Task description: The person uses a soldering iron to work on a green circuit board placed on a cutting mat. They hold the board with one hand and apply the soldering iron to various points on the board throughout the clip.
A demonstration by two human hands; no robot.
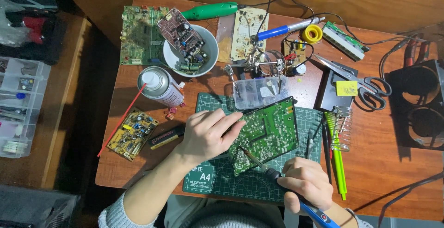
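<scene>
Seen from above, a person works at a cluttered brown wooden table (393,163). The left hand (208,133) rests with curled fingers on the left edge of a green rectangular printed circuit board (268,133), steadying it solder-side up and slightly tilted on a dark green gridded cutting mat (222,181). The right hand (307,181) is closed around the blue handle of a slim soldering iron (277,177), whose metal tip touches the lower left part of the board. Just above the board lies a small clear plastic box (256,93). To the upper left stand a white spray can with a red straw (159,85) and a white round bowl (190,49) holding a smaller circuit board and loose parts. A yellow circuit board (133,134) lies to the left of the mat. To the right sit grey-handled scissors (358,81) and a bright green pen (337,161).
</scene>
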